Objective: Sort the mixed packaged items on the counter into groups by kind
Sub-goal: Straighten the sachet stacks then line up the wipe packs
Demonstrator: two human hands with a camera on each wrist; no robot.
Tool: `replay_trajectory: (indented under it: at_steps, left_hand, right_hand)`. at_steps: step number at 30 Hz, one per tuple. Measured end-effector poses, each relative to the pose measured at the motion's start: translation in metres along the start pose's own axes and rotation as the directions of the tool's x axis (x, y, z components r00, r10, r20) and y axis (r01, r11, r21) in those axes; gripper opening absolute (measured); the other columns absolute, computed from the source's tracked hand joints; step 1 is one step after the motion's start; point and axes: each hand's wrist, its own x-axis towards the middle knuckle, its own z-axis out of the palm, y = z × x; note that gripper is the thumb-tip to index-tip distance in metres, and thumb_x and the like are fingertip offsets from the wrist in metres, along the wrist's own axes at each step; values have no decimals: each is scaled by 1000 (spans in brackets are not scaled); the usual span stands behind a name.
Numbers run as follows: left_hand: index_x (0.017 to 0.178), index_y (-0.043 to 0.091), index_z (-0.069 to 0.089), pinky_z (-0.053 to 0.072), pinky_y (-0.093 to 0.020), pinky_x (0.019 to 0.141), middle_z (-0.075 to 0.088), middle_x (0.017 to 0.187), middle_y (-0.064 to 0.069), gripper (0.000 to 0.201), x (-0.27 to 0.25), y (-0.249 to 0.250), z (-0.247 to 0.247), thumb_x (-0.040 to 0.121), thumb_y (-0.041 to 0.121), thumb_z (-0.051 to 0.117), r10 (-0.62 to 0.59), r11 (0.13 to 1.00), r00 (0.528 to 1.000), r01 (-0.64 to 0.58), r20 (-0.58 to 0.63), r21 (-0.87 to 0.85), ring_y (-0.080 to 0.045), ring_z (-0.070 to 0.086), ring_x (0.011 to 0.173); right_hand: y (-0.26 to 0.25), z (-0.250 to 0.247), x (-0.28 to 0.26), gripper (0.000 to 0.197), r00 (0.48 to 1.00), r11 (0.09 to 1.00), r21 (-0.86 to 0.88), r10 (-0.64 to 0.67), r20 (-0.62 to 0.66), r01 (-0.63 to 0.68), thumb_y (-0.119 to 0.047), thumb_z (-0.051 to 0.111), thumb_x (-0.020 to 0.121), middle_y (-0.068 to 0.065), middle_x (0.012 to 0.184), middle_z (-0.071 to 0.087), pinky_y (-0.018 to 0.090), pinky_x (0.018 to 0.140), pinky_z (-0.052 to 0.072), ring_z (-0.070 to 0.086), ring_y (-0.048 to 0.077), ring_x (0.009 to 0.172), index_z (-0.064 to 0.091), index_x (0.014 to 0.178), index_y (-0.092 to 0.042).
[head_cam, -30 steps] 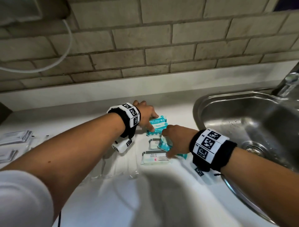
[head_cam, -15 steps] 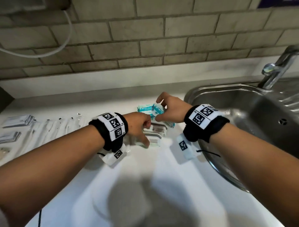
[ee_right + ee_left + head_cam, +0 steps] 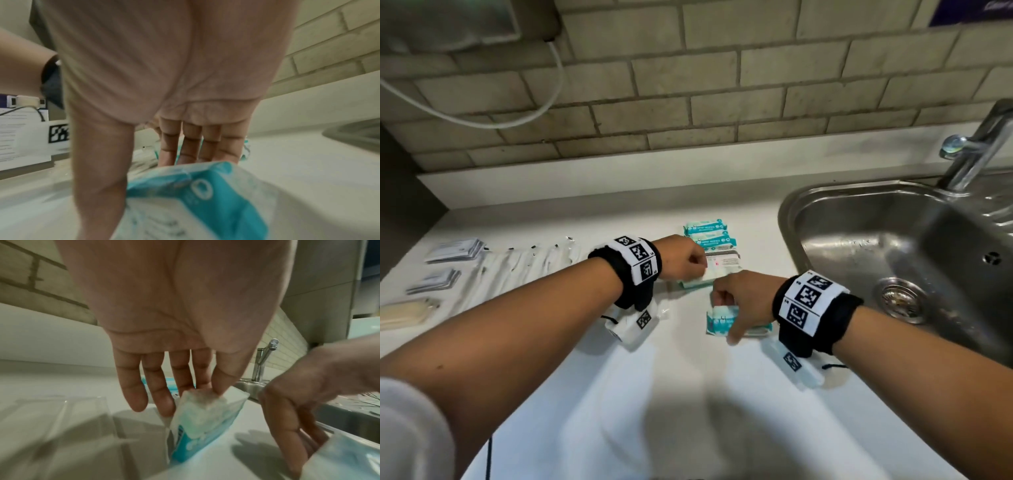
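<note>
Both hands are low on the white worktop [image 3: 661,404], each closed on a teal-and-white wipes pack. The left hand [image 3: 683,257], centre of the head view, pinches one such pack [image 3: 205,415] by its upper end between thumb and fingertips; in the left wrist view that pack stands tilted on its lower edge, its long axis running down toward the bottom of the frame. The right hand [image 3: 743,294], just below and right of it, grips a second pack [image 3: 722,320] with the thumb along the near side and the fingers over the far edge; this pack looks half lifted, though blur in the right wrist view leaves its exact tilt uncertain.

The relation that matters: the stacked wipes packs [image 3: 710,234] lie directly above both hands in the head frame, touching one another, long axes running left to right, near the rim of the sink [image 3: 791,219]. The left hand is the nearer, almost at the stack's lower edge; the right sits farther down the frame. Each held pack probably needs turning level and crosswise to match the stack.

At the left edge, the flat sachets [image 3: 457,250] and clear sleeves [image 3: 530,263] lie well apart from this group.
</note>
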Motion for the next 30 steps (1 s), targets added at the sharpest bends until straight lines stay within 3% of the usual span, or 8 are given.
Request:
replay_trajectory:
  at_steps: [4, 6, 10, 14, 17, 20, 26, 30]
  left_hand:
    - [106, 9, 61, 36, -25, 75, 61, 99, -4, 27, 5, -2, -1, 101, 27, 42, -27, 999, 999, 28, 27, -46, -18, 52, 89]
    - [100, 10, 60, 37, -26, 72, 58, 91, -4, 26, 7, -3, 0, 101, 28, 41, -52, 995, 998, 54, 29, -83, -19, 52, 83]
    - [103, 16, 60, 55, -33, 63, 68, 93, -7, 22, 8, -9, 4, 100, 30, 44, -190, 914, 976, 215, 104, -344, -28, 71, 67]
    - [103, 16, 65, 57, -30, 62, 72, 91, -5, 24, 9, -6, 2, 98, 34, 51, -265, 825, 960, 276, 95, -493, -20, 71, 62]
    - [98, 21, 68, 59, -27, 72, 74, 90, 2, 31, 10, -11, 0, 82, 47, 70, -221, 882, 973, 230, 71, -412, -13, 72, 67]
    - [98, 20, 65, 57, -24, 67, 71, 92, 0, 30, 7, -17, -4, 75, 30, 81, -185, 909, 980, 201, 77, -365, -12, 70, 64]
    - [98, 20, 62, 60, -34, 74, 73, 96, -5, 11, 0, -29, -28, 91, 29, 64, -190, 881, 981, 151, -43, -448, -22, 71, 78]
    - [102, 18, 61, 58, -33, 68, 70, 101, -8, 13, -4, -36, -39, 97, 26, 53, -194, 890, 968, 104, -162, -444, -25, 65, 79]
  right_hand:
    - [-4, 1, 3, 55, 999, 998, 56, -20, -46, 23, -47, 86, 59, -3, 97, 65, 33, 77, 51, 60, 17, 87, 60, 100, -22]
    - [-2, -14, 6, 45, 991, 997, 81, 12, -137, -1, -52, 78, 68, -3, 92, 65, 31, 73, 50, 60, 16, 83, 63, 94, -19]
    - [14, -46, 26, 14, 943, 991, 91, 124, -309, -101, -25, 60, 89, 5, 97, 65, 28, 70, 42, 58, 23, 89, 61, 94, -12]
    - [26, -47, 48, 34, 962, 990, -29, 128, -243, -139, -13, 64, 87, 7, 124, 60, 27, 85, 42, 58, 26, 110, 59, 120, -14]
    - [29, -39, 55, 48, 964, 987, -76, 121, -238, -143, -23, 76, 78, 6, 121, 58, 31, 85, 46, 59, 25, 105, 59, 121, -16]
    - [29, -38, 57, 52, 959, 983, -87, 136, -249, -162, -31, 81, 72, 7, 114, 57, 34, 84, 49, 58, 26, 100, 59, 116, -14]
    - [31, -36, 56, 64, 971, 981, -116, 132, -201, -157, -36, 82, 71, 7, 118, 56, 35, 87, 48, 57, 27, 104, 52, 123, -14]
    - [37, -38, 53, 46, 974, 987, -37, 150, -170, -158, -28, 70, 84, 6, 120, 61, 30, 83, 44, 58, 25, 104, 53, 125, -13]
